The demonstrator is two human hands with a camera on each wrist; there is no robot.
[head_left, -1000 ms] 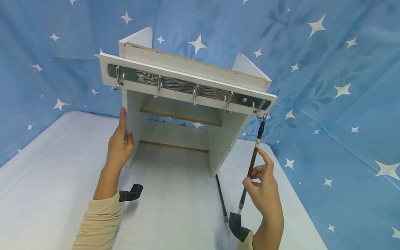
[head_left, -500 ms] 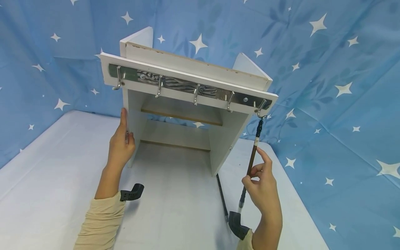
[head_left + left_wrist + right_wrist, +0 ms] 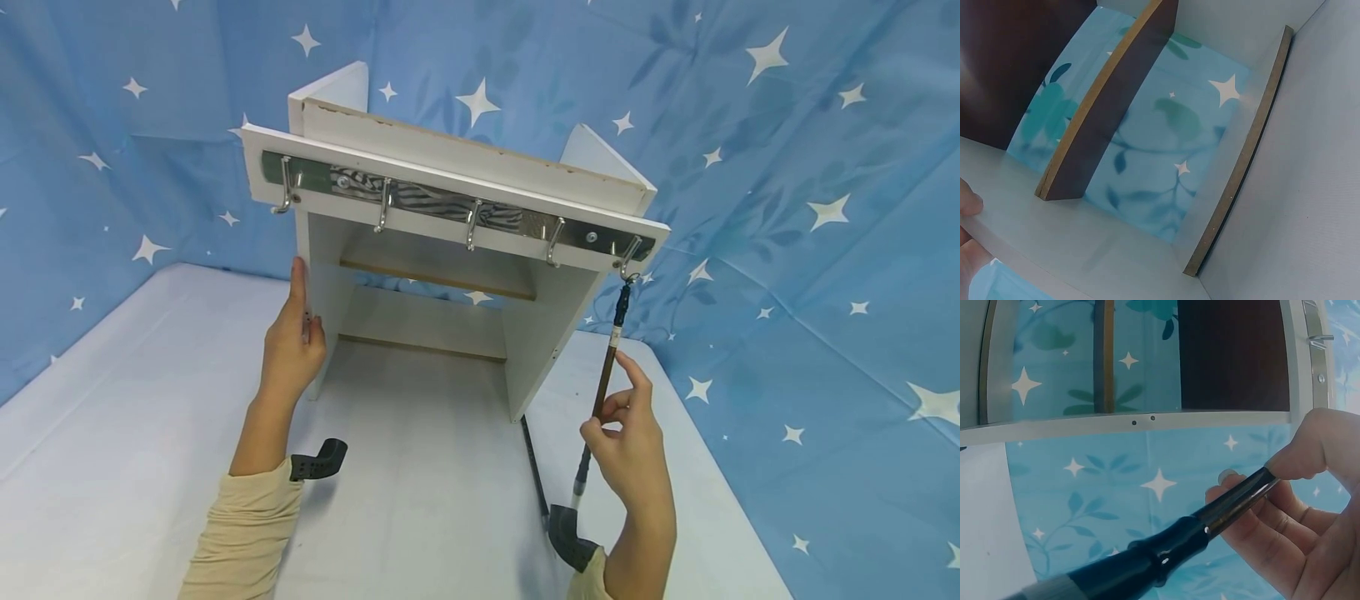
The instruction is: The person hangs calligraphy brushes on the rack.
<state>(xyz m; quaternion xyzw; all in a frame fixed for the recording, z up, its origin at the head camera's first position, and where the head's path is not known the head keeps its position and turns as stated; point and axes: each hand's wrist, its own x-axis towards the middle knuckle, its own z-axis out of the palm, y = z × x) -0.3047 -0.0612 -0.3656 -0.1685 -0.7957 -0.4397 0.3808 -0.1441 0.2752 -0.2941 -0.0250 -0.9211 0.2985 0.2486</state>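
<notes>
A blue star-patterned curtain fills the background behind a white table. A white shelf stands at centre, a row of metal hooks across its front. At centre left, the left hand grips the side panel. At lower right, the right hand pinches a slanting brush, its top loop touching the rightmost hook.

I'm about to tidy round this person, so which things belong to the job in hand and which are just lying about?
In the job:
- right hand, pinching the brown stick
- end hook, with the stick's loop at it
- white rack, its side held by the left hand

Just about:
- dark stick on the table, untouched
- starry backdrop
</notes>
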